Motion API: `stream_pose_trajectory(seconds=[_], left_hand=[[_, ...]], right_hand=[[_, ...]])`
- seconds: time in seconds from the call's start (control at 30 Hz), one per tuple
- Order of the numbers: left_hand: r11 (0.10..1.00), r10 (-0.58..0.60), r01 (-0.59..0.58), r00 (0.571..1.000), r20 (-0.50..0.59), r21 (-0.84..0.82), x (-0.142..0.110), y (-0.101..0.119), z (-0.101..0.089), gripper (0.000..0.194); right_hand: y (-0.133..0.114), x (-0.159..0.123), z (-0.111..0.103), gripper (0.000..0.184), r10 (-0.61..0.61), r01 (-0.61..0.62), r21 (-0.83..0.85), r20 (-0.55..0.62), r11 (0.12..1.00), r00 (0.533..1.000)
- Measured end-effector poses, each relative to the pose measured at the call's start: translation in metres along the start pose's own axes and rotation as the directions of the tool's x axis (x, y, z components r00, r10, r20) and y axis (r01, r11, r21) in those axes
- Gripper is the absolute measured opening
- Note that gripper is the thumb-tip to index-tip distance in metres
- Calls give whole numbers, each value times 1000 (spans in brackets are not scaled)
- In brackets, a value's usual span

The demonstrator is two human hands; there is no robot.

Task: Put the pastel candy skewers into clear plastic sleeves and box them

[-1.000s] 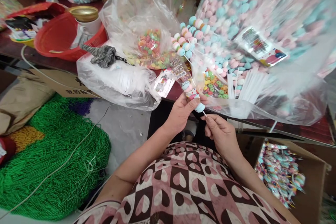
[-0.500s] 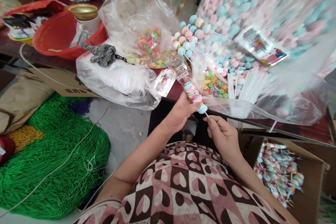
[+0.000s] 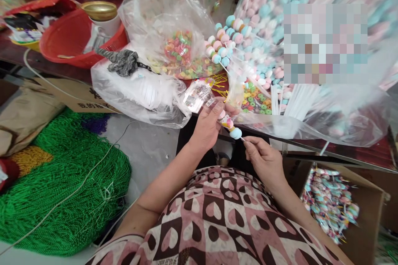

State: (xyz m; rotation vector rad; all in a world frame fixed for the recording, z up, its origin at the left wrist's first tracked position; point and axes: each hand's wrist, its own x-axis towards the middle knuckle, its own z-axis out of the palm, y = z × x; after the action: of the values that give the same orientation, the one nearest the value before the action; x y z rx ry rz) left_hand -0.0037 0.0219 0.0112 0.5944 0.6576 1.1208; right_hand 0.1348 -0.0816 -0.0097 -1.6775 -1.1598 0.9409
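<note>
dark red desk (image 3: pixel 381 152); at its near edge, fingers of the left hand (image 3: pixel 207 124) pinch a printed clear wrapper (image 3: pixel 210 102) on a pastel marshmallow skewer (image 3: pixel 235 133), the right hand's (image 3: pixel 264 155) its white stick (image 3: pixel 243 138). wrapping seems partway: near blue end bare.

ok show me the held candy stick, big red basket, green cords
Held candy stick (image 3: pixel 235 133), head view, blue candy.
Big red basket (image 3: pixel 70 35), head view, inner side.
Green cords (image 3: pixel 62 176), head view, heap's middle.

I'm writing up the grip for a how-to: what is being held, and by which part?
A candy skewer: the right hand pinches its bare stick; the left hand grips the wrapped part, farther from that end.
</note>
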Motion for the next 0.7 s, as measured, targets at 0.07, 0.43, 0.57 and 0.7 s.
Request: stream_pose_trajectory(seconds=[0.07, 0.43, 0.57, 0.7], left_hand=[[1000, 20, -20, 1000, 14, 8, -2, -5, 2, 24], [995, -72, 73, 997, 27, -69, -8, -10, 5, 34], [990, -120, 127, 987, 108, -61, -9, -16, 1, 31], [983, -165, 167, 986, 41, -73, -7, -16, -3, 27]], right_hand=[[0, 0, 2, 24, 5, -5, 23, -24, 1000, 1000], [-8, 3, 13, 35, 203, -260, 413, 177, 873, 963], [-10, 5, 10, 31, 42, -43, 130, 13, 991, 999], [-16, 10, 1, 30, -83, 84, -5, 147, 996, 986]])
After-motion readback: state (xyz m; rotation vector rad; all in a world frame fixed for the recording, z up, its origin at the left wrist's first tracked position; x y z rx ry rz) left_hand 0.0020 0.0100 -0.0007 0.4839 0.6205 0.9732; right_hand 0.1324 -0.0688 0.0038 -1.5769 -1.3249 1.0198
